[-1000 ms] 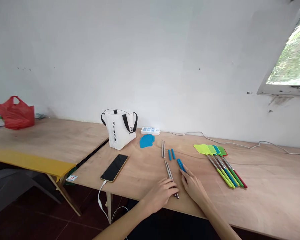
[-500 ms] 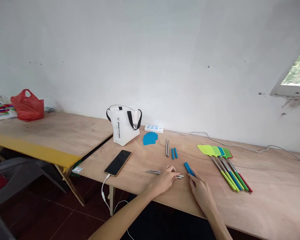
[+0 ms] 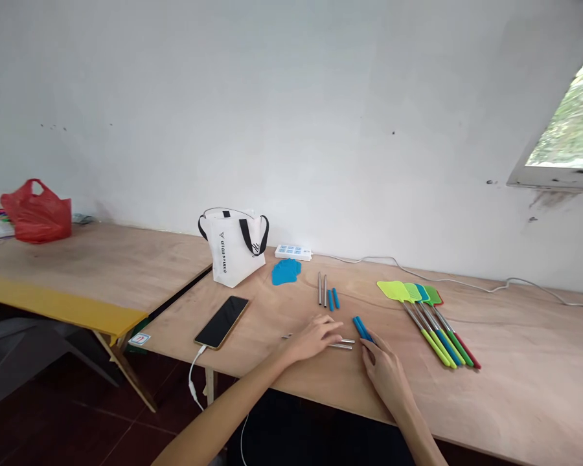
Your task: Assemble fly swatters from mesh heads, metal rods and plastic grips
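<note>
From my end, I've got the left hand (image 3: 313,340) palm down over two rods (image 3: 341,346) on the bench (image 3: 519,388), fingers stretched out, loose — the right hand (image 3: 385,367) has its fingers closed round two blue tubes (image 3: 361,327), between those rods and the swatters (image 3: 433,333). Phone (image 3: 222,322)'s off left — cable (image 3: 192,382) plugged in.

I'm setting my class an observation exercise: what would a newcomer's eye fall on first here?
Probably the bright fly swatters, fanned out on the right of the table. Then perhaps the red plastic bag at far left and the white bag left of centre. Toward the front edge, the right hand holds blue tubes.
</note>
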Action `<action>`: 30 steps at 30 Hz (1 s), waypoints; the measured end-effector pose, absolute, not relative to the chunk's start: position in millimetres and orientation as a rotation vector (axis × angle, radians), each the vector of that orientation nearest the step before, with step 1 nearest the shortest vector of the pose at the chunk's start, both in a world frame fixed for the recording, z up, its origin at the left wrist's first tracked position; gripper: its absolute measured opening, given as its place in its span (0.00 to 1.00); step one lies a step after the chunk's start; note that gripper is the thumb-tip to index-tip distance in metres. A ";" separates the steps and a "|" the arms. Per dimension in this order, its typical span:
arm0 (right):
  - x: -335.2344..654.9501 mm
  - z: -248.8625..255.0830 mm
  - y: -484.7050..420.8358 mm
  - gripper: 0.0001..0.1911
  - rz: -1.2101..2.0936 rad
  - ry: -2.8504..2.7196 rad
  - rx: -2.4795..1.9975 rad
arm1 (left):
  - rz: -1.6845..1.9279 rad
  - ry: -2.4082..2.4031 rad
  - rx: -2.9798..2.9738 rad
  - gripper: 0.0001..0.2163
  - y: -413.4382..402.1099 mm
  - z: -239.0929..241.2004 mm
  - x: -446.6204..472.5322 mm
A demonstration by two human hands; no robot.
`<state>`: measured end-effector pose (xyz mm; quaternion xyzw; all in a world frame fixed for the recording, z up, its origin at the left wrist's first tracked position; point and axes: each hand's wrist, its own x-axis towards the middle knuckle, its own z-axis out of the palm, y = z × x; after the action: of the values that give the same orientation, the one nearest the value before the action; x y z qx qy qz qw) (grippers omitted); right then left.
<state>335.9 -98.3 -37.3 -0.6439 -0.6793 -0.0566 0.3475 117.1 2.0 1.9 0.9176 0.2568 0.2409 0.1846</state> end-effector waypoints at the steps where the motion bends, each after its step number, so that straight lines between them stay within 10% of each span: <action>1: 334.8 -36.1 -99.3 0.20 -0.177 -1.781 -1.633 | 0.716 0.785 2.563 0.17 13.1 3.1 110.9; 30: 319.9 -31.4 -100.8 0.21 -0.350 -2.152 -1.302 | 0.148 1.921 2.382 0.37 197.9 21.0 60.4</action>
<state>319.9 -100.8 -31.4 -0.4897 -0.8092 -0.1315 0.2967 60.4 197.9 21.0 0.7770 0.6264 0.0484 0.0389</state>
